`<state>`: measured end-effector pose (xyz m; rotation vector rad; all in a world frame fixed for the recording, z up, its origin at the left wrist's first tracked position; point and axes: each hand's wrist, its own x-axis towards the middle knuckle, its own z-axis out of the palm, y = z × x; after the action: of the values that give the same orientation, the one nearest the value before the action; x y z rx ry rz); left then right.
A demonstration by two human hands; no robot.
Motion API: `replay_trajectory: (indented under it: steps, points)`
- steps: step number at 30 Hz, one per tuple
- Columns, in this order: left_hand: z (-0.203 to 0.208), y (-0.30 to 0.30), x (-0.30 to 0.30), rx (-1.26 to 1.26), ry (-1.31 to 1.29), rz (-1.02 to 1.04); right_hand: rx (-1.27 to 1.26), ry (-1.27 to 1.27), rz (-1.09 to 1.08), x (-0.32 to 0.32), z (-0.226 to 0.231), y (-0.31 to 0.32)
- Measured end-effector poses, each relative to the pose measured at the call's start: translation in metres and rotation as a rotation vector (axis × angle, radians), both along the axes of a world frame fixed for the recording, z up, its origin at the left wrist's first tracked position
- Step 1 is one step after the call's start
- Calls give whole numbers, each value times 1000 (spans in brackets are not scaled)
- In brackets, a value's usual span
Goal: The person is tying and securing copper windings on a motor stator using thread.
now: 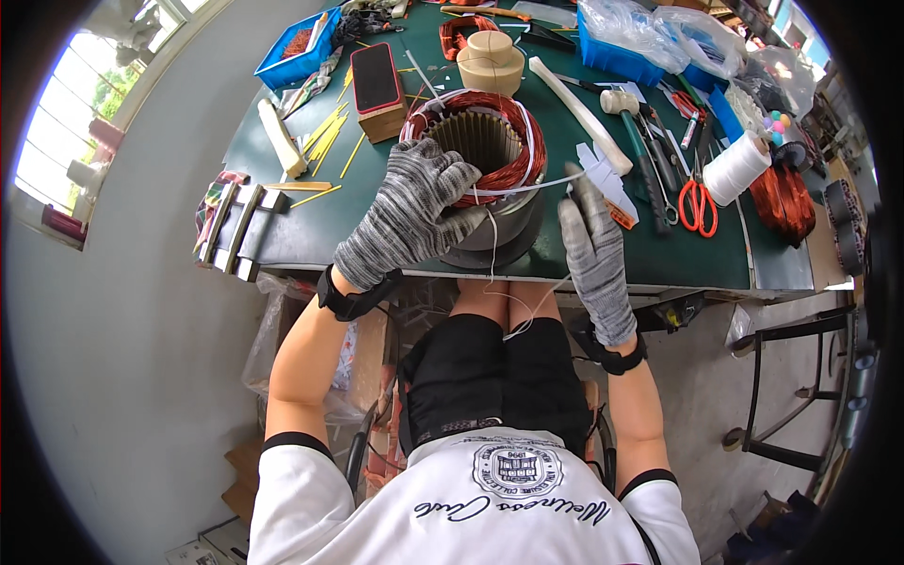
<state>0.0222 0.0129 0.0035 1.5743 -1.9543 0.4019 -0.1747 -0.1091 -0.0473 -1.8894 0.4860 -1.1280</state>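
Note:
A motor stator (490, 235) stands upright at the table's front edge, its slotted bore facing up. Red-brown copper winding (530, 127) rings its top, wrapped in places with white lacing. My left hand (414, 202), in a grey knitted glove, grips the winding's near left side, fingers curled over the rim and thumb in front. A flat white lacing strip (527, 187) runs from the winding's front to the fingertips of my gloved right hand (596, 259), which pinch it to the right of the stator. Thin white string (492, 250) hangs from the stator down past my lap.
Behind the stator stand a cream plastic piece (491, 64) and a phone (376, 77) on a wooden block. Rightward lie a mallet (621, 104), red-handled scissors (698, 205), a white thread spool (736, 169) and copper coils (783, 202). Yellow sticks (325, 137) and a metal frame (235, 226) lie left.

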Motion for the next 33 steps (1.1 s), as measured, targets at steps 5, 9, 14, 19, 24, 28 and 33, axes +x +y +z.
replay_trajectory:
  steps: [5,9,14,19,24,28,33]
  points:
    - [6,2,0,35,-17,-18,-340,126,56,49,55,-25]
    - [5,1,0,23,-13,-32,-239,111,152,44,61,-25]
    - [6,2,-2,6,10,-41,0,-19,199,27,52,-9]
    - [9,1,-3,27,1,-29,-233,198,82,41,60,-11]
    - [3,1,-1,-30,32,-71,9,60,334,39,68,-24]
    - [9,3,-2,81,16,-19,-174,102,131,52,80,-53]
    - [8,2,-5,37,59,-17,-324,324,316,90,84,-85]
